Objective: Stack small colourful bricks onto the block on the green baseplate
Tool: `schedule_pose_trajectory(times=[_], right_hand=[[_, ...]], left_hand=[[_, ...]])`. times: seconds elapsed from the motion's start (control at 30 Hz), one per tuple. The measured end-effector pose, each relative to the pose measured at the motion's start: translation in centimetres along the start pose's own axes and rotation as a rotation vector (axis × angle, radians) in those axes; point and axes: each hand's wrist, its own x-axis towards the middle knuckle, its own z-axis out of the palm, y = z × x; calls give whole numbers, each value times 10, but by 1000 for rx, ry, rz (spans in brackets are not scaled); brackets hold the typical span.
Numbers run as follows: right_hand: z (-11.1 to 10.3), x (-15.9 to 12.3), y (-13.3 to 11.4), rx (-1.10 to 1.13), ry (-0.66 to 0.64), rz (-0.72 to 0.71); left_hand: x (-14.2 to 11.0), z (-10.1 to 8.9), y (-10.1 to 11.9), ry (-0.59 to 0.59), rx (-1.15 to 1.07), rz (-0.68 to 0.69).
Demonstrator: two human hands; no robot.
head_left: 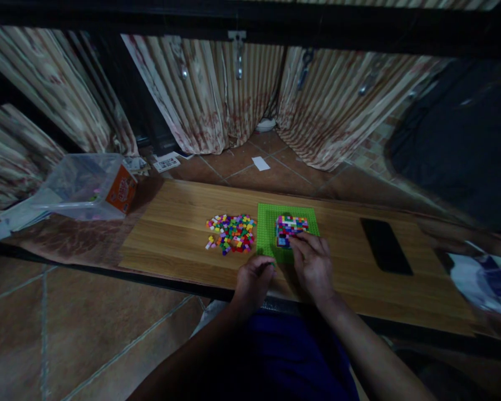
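Observation:
A green studded baseplate (266, 223) lies on the wooden board, with a block of multicoloured toy bricks (291, 228) built up on it. My right hand (315, 267) is over the plate's right part, its fingertips pinched together at the lower right of the brick block. Whatever sits between those fingertips is hidden. At the plate's near edge, my left hand (253, 283) is curled with thumb and finger together; what it pinches is too small to name. Left of the plate, loose coloured bricks (234, 229) are spread in a pile.
A dark flat slab (385, 246) lies on the wooden board (171, 234) to the right. At the far left stands a clear plastic bin (83, 184) with an orange label. White packaging (470, 275) sits at the right end. Striped curtains (217, 100) hang behind.

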Motion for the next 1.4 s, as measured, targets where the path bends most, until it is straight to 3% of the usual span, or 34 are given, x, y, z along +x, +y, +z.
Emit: schedule_pose_trajectory(times=[0.13,0.3,0.57,0.8,1.4], right_hand=[[-5,0,0,110,4,53],[-13,-9,1,209,107,183],[-13,-42,21,214,133,292],[-8,-54,28,239,105,336],[-8,-55,28,230,57,346]], left_hand=[[1,2,8,-3,103,55],[7,2,17,1,200,146],[24,7,26,56,363,427],[40,18,26,72,457,432],[49,26,26,61,676,527]])
